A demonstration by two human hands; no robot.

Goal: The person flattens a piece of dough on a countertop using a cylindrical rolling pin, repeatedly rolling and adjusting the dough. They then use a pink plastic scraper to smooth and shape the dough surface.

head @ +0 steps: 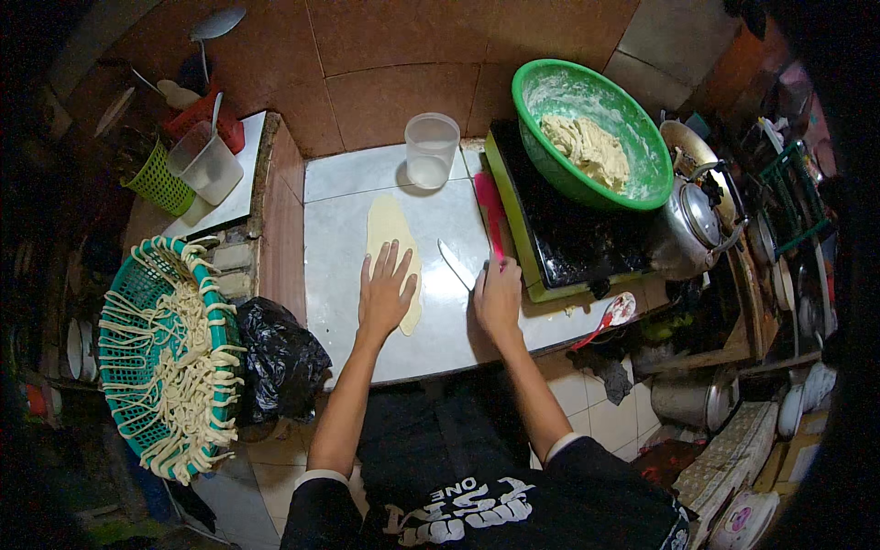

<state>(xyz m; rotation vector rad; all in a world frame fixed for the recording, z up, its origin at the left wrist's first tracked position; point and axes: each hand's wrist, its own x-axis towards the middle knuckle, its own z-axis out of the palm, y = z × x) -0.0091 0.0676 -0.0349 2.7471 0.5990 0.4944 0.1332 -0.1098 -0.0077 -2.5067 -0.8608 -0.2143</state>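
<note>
A long, flattened sheet of pale dough (386, 221) lies on the white tiled counter (337, 254). My left hand (385, 295) rests palm down over its lower half, fingers spread, gripping nothing. To the right, my right hand (498, 297) is closed around the handle of a knife (452, 262); the blade points up and left, apart from the dough. Most of that handle is hidden by the fingers. Just beyond them a flat pink utensil (489, 206) lies along the stove's side, its lower end close to my fingertips.
A green basin (529, 130) with a dough mass (588, 148) sits tilted on the stove (570, 240), beside a metal kettle (687, 227). A clear plastic container (432, 151) stands by the wall. Dough strips (185, 385) drape a teal basket (130, 275) at left, near a black plastic bag (278, 357).
</note>
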